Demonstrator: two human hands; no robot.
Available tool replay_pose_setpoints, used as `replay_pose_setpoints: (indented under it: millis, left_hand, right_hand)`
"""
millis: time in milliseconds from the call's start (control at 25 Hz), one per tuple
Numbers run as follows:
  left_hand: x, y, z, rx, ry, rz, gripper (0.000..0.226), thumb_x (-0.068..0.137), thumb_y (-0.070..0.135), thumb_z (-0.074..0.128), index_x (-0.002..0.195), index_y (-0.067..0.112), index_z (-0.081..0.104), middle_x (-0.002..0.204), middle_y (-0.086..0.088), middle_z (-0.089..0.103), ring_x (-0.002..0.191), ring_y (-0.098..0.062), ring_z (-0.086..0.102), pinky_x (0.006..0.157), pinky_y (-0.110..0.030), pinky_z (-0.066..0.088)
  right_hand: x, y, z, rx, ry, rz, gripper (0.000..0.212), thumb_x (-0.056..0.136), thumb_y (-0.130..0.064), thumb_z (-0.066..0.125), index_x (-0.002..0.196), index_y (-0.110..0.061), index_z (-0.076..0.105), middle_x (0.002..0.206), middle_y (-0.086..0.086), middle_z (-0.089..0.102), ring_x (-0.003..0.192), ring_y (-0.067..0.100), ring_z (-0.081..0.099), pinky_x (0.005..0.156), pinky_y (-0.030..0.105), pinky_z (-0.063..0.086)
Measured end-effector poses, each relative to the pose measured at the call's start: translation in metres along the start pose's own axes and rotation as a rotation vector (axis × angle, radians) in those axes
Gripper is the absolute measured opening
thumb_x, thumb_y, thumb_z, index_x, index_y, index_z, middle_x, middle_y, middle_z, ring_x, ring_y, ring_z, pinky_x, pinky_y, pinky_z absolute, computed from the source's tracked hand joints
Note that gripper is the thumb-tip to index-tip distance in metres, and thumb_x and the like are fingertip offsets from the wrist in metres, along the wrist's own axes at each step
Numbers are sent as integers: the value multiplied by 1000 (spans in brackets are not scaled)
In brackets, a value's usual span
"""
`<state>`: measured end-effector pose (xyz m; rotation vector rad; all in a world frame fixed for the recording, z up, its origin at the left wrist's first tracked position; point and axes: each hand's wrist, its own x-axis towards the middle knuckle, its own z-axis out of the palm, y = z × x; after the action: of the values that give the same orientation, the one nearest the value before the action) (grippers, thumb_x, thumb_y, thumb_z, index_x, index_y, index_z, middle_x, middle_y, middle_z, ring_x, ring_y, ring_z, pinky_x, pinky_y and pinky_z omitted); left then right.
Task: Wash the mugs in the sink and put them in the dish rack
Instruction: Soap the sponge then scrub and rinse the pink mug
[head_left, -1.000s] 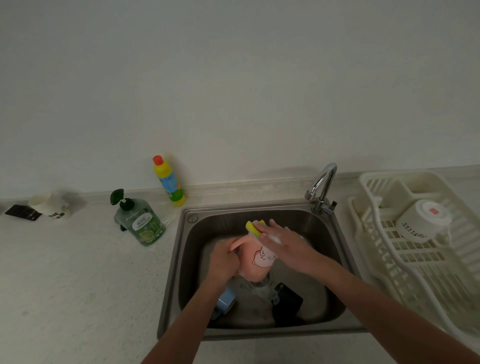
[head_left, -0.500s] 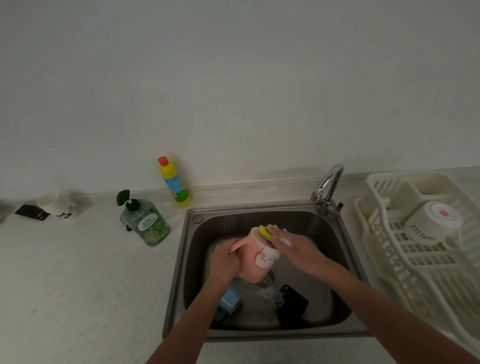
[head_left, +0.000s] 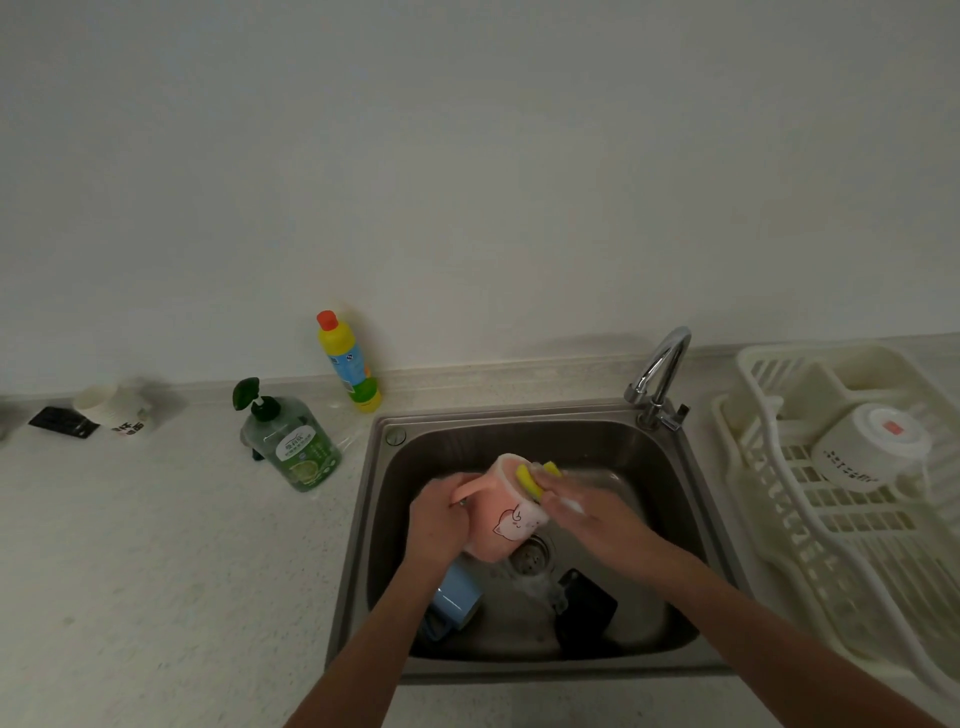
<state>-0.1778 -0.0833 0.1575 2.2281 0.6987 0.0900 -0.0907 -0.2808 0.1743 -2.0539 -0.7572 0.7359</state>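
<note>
Step in hand: scrubbing, mid-task. The left hand (head_left: 439, 519) grips the pink mug (head_left: 511, 517) by its handle, fingers curled round it, holding it tilted above the sink (head_left: 670, 519) basin. The right hand (head_left: 587, 514) holds a yellow sponge (head_left: 530, 479) against the mug's rim; its fingers appear curled over the sponge, though motion blur softens them.

Just below the left wrist a blue mug (head_left: 454, 600) lies on its side on the basin floor. Below the right forearm sits a black mug (head_left: 584, 610), dark and hard to read. Both look unwashed, so I judge the task roughly a third done at most. Well right of the right hand, one white mug (head_left: 867, 452) rests upside down in the dish rack (head_left: 779, 545).

Next move probably calls for finishing the rim and inside, then a rinse under the tap (head_left: 662, 374), which stands beyond the right hand; no water stream is visible.

Materials: the pink mug is smooth, glossy, cylindrical, with a cat print. The sponge is soft foam, the sink brushed steel with a perforated drain, the rack slatted cream plastic. Left of the left hand on the speckled surface (head_left: 156, 571) stand a green pump bottle (head_left: 291, 441) and a yellow bottle (head_left: 348, 364).
</note>
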Motion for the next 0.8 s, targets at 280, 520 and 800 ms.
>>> replay_pose_setpoints:
  millis: [280, 520, 800]
  left_hand:
    - [3, 8, 12, -62, -24, -44, 37, 97, 2, 45, 123, 18, 67, 117, -2, 69, 109, -16, 62, 89, -26, 48]
    - [3, -5, 16, -15, -31, -67, 39, 95, 1, 46, 124, 16, 67, 118, -2, 69, 110, -15, 61, 87, -18, 42]
    - [3, -11, 8, -71, -1, -117, 34, 99, 3, 46, 126, 14, 65, 119, -5, 68, 110, -19, 62, 87, -23, 46]
  right_hand:
    - [16, -13, -5, -42, 19, 27, 65, 90, -74, 27, 149, -47, 23, 160, -16, 20, 150, 8, 5, 124, 46, 6]
    - [4, -10, 15, -108, -33, -55, 48, 105, -46, 34, 152, -43, 24, 153, -30, 15, 148, 0, 3, 121, 33, 0]
    - [9, 5, 0, -282, -142, 21, 50, 104, -51, 28, 152, -42, 20, 158, -24, 12, 150, 4, 0, 124, 43, -1]
